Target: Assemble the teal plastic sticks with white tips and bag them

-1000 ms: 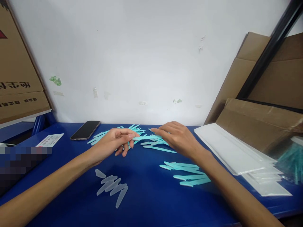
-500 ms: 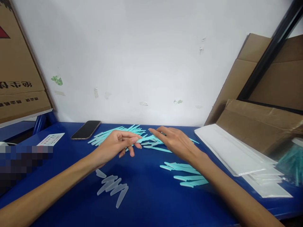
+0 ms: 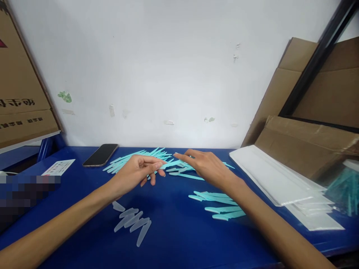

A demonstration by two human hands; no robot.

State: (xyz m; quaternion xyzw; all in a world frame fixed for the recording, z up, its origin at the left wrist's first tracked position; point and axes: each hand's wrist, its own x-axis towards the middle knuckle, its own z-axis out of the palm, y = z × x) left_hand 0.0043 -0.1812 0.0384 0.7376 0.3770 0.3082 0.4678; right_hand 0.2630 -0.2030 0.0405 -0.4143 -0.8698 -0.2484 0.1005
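On the blue table [image 3: 174, 239], head view: your left hand [image 3: 134, 172] pinches one teal stick [image 3: 168, 164] from the heap [image 3: 140, 157]; your right hand [image 3: 209, 168] rests flat and spread on it. A sideways sweep could likely scatter the clear caps [image 3: 133, 221].

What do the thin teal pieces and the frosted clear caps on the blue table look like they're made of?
The thin teal blade-shaped pieces look like moulded plastic: uniform colour, matte, identical shapes. The left hand pinches one in its fingers; the right hand rests on the pile. The frosted translucent caps seem to be soft plastic, since the blue tabletop shows through them. The tabletop looks like painted metal, though that's uncertain.
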